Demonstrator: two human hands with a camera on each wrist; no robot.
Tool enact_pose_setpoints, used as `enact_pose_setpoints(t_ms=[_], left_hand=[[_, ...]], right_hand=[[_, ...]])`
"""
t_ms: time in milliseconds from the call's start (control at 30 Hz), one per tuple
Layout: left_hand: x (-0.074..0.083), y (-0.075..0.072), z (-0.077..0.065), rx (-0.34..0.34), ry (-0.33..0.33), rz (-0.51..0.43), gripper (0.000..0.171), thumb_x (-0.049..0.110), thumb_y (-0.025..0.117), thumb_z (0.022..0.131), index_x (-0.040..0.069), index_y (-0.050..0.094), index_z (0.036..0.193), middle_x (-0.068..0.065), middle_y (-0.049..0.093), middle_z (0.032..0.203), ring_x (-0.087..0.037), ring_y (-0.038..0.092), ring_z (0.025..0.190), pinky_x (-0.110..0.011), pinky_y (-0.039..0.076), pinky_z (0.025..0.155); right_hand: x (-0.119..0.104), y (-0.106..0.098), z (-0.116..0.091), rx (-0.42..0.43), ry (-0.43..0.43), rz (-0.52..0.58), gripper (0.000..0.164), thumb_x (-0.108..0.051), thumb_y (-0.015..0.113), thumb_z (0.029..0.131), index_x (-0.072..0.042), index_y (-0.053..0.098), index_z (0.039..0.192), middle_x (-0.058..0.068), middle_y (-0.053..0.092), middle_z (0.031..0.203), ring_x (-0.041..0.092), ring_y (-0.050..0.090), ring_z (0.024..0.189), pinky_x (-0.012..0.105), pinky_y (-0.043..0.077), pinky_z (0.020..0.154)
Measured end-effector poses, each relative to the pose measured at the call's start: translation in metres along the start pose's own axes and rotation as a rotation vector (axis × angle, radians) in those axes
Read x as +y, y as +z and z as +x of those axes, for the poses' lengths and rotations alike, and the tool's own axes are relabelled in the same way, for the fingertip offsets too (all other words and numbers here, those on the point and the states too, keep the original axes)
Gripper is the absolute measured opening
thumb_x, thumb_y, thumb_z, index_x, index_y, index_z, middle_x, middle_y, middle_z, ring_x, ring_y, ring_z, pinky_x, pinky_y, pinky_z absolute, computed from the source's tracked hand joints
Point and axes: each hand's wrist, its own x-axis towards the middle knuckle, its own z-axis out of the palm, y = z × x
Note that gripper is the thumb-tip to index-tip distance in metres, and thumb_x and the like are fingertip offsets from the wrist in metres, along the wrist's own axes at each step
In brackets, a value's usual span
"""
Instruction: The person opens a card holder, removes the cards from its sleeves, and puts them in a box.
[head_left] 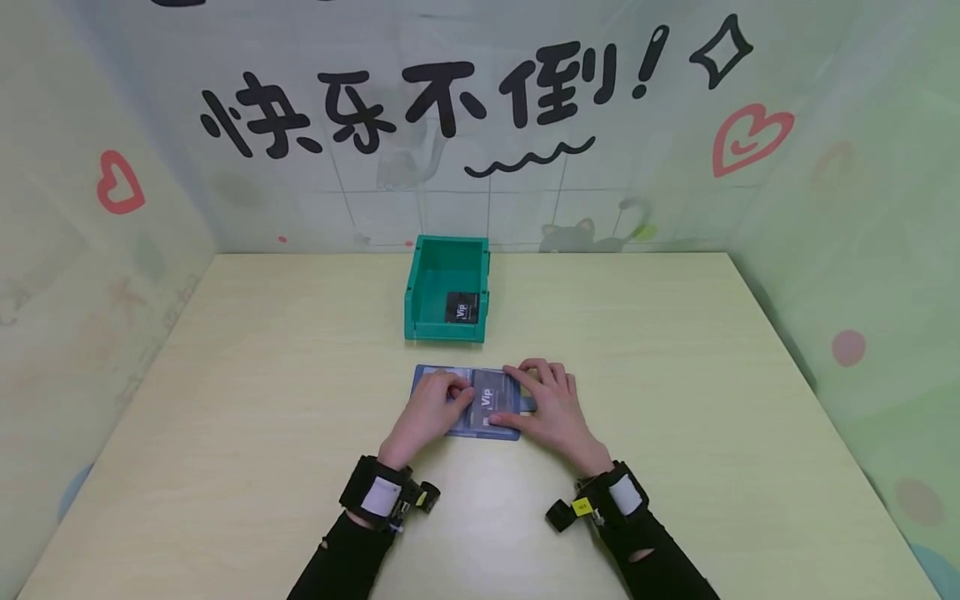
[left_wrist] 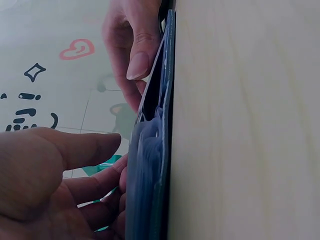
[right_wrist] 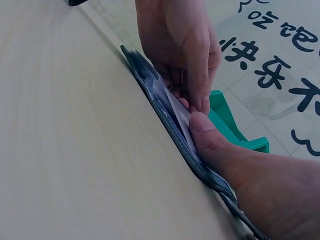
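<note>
A blue card holder (head_left: 461, 433) with clear sleeves lies open on the table. A dark "Vip" card (head_left: 487, 398) lies on its right half. My right hand (head_left: 551, 412) grips this card, thumb near the lower edge and index finger at the upper edge. My left hand (head_left: 433, 408) rests on the left part of the holder, fingers bent and touching the sleeves by the card's left edge. In the left wrist view, the left thumb (left_wrist: 97, 148) stands slightly off the stacked sleeves (left_wrist: 145, 175). Whether those fingertips pinch a sleeve is hidden.
Behind the holder stands a green bin (head_left: 446, 332) with another dark "Vip" card (head_left: 461, 307) inside. A strap tab (head_left: 528, 404) sticks out at the holder's right edge. Printed curtains surround the table's back and sides.
</note>
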Motion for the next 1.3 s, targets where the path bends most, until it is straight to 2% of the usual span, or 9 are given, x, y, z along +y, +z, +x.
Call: enact_pose_setpoints(t_ms=[200,367,667,867,1133,1300], left_hand=[[-0.002,0.0011,0.0015,0.02,-0.007,-0.023,0.014,0.011,0.066,0.096,0.001,0.074,0.09,-0.007,0.066,0.078,-0.013,0.052,0.07,-0.023,0.04,0.064],[-0.0024,0.0018,0.0021,0.044,-0.005,-0.011,0.016,0.01,0.067,0.095,0.002,0.072,0.082,-0.004,0.062,0.072,-0.012,0.049,0.066,-0.022,0.037,0.061],[-0.0039,-0.0018,0.0015,0.027,-0.05,-0.022,0.016,0.011,0.067,0.094,0.004,0.071,0.081,-0.002,0.059,0.07,-0.013,0.05,0.066,-0.022,0.037,0.06],[-0.0029,-0.0017,-0.0012,0.026,-0.047,-0.049,0.02,0.02,0.074,0.092,0.006,0.07,0.078,-0.002,0.057,0.069,-0.013,0.049,0.065,-0.021,0.035,0.059],[-0.0055,-0.0029,-0.0025,0.04,-0.065,-0.074,0.016,0.018,0.076,0.09,0.006,0.07,0.081,-0.003,0.06,0.073,-0.013,0.05,0.067,-0.022,0.038,0.06],[-0.0089,-0.0058,-0.0043,0.074,-0.082,-0.107,0.013,0.017,0.075,0.09,0.006,0.072,0.085,-0.005,0.065,0.075,-0.014,0.053,0.068,-0.023,0.041,0.062]], right_hand=[[0.0004,0.0009,0.0001,0.009,-0.001,0.002,0.078,-0.055,0.083,0.075,-0.018,0.06,0.14,0.01,0.051,0.132,0.032,0.04,0.119,0.048,0.033,0.098],[0.001,0.0004,0.0008,-0.001,0.001,0.005,0.078,-0.055,0.083,0.075,-0.018,0.06,0.14,0.009,0.05,0.132,0.032,0.039,0.119,0.048,0.033,0.098],[0.0,-0.0012,0.0012,-0.015,0.004,0.012,0.077,-0.053,0.083,0.076,-0.019,0.06,0.141,0.009,0.05,0.132,0.032,0.039,0.119,0.048,0.032,0.098],[0.0003,-0.0008,0.0011,-0.02,0.008,0.014,0.076,-0.053,0.083,0.077,-0.019,0.06,0.141,0.009,0.05,0.132,0.032,0.038,0.12,0.048,0.032,0.099],[0.0004,-0.0017,0.0009,-0.023,0.008,0.021,0.076,-0.053,0.082,0.077,-0.021,0.059,0.141,0.009,0.049,0.134,0.032,0.038,0.12,0.048,0.032,0.099],[-0.0008,-0.0023,0.0011,-0.036,0.023,0.026,0.076,-0.053,0.082,0.077,-0.021,0.059,0.141,0.008,0.049,0.134,0.032,0.038,0.12,0.048,0.031,0.1]])
